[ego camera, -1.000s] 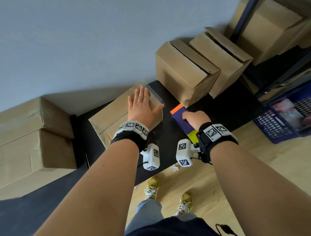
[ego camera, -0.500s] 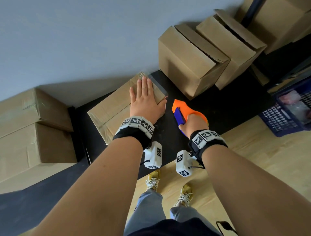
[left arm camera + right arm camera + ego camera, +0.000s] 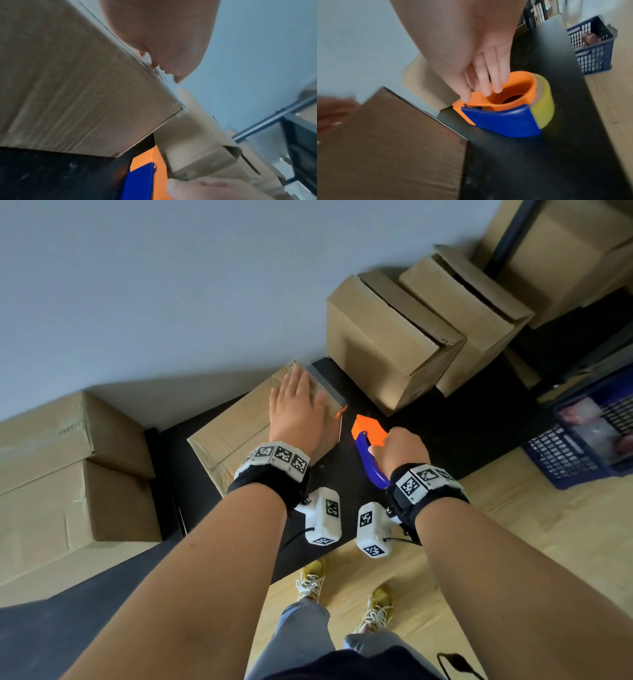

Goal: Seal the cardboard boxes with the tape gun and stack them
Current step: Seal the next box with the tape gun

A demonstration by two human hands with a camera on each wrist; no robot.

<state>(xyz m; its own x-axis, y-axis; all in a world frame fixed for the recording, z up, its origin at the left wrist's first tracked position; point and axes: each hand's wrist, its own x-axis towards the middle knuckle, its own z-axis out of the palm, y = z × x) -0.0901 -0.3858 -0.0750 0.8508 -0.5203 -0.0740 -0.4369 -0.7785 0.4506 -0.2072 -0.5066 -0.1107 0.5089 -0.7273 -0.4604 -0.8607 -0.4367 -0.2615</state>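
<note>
A closed cardboard box [image 3: 236,436] lies on the black table [image 3: 462,422], clear tape along its top edge. My left hand [image 3: 298,412] presses flat on the box top near its far right corner, fingers straight. In the left wrist view the palm [image 3: 163,33] sits on the box's edge [image 3: 77,88]. Just right of the box, the orange-and-blue tape gun [image 3: 368,429] lies on its side on the table. My right hand [image 3: 399,450] holds it, with the fingertips [image 3: 496,88] on the orange rim. The yellowish tape roll [image 3: 544,101] shows behind it.
Two cardboard boxes with unsealed flaps [image 3: 387,344] [image 3: 469,313] stand at the table's far right. Two sealed boxes [image 3: 61,474] are stacked at the left. A blue basket [image 3: 582,446] sits on the wooden floor at the right, and a shelf holding boxes [image 3: 565,261] stands behind.
My right hand has tipped the tape gun over and lowered it onto the table beside the box. My left hand has stayed flat on the box top, sliding slightly toward the far corner.
</note>
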